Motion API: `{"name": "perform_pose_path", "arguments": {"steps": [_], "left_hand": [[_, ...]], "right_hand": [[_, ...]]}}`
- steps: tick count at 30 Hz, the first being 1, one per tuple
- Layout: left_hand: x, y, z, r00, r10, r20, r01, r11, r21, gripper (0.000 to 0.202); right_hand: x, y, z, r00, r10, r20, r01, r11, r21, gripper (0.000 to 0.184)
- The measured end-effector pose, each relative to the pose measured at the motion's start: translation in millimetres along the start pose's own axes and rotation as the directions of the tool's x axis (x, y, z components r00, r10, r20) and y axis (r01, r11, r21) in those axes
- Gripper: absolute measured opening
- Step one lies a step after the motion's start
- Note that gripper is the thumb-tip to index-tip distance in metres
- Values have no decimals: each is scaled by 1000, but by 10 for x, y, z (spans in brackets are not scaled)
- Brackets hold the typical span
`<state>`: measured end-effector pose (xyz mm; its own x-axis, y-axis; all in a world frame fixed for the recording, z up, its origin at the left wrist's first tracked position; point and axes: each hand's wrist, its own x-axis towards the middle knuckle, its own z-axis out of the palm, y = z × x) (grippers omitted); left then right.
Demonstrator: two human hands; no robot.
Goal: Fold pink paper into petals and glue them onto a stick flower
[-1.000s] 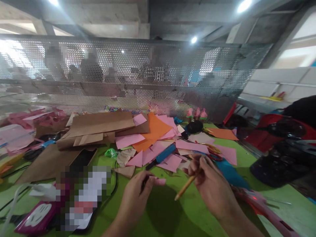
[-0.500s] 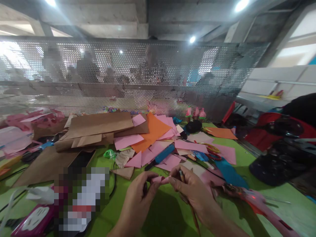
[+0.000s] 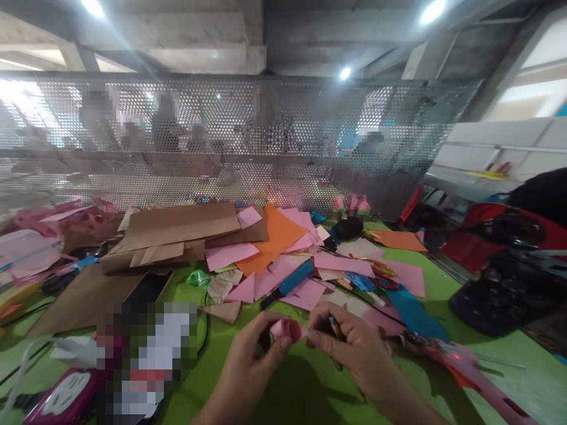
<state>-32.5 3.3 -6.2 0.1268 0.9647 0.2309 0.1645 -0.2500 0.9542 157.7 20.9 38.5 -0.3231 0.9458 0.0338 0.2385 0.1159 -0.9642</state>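
Note:
A rolled strip of pink paper (image 3: 287,329) is held just above the green table, its coil facing me. My left hand (image 3: 259,351) is closed round the coil, thumb in front and fingers behind. With thumb and forefinger, my right hand (image 3: 343,342) pinches the strip's loose end on the right. A thin wooden stick, perhaps a paintbrush (image 3: 333,325), is also tucked among the right fingers; its lower part is mostly hidden by the hand. Beyond the hands, a blue utility knife (image 3: 296,277) lies on pink paper pieces.
A pink glue gun (image 3: 478,375) lies at the right on the green table (image 3: 509,354). Scissors (image 3: 385,277) and orange paper (image 3: 277,233) lie among the scraps. Brown card (image 3: 177,227) is stacked at the left, a purple power strip (image 3: 66,395) nearer. A perforated metal screen (image 3: 221,136) stands behind.
The pink paper has turned so that its round coil now shows. The stick in my right hand has shifted, and its lower end no longer shows below the hand.

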Motion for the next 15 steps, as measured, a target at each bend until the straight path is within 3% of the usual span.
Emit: {"name": "perform_pose_path", "arguments": {"steps": [3, 6, 9, 12, 15], "left_hand": [[20, -18, -8, 996, -84, -26, 80, 987, -143, 35], [32, -42, -9, 983, -139, -117, 118, 979, -165, 42], [46, -39, -61, 969, -124, -212, 113, 991, -66, 44], [101, 9, -222, 958, -28, -285, 49, 997, 67, 41], [231, 83, -461, 952, 69, -299, 35, 943, 331, 33]], "right_hand": [[-8, 6, -13, 999, -40, -2, 40, 996, -85, 24], [5, 19, -18, 996, -86, -28, 80, 984, -159, 22], [50, 62, -53, 992, -100, -77, 80, 971, -225, 22], [108, 132, -135, 989, -79, -124, 37, 949, -313, 20], [146, 191, -226, 981, -101, -163, 40, 939, -342, 29]]}}
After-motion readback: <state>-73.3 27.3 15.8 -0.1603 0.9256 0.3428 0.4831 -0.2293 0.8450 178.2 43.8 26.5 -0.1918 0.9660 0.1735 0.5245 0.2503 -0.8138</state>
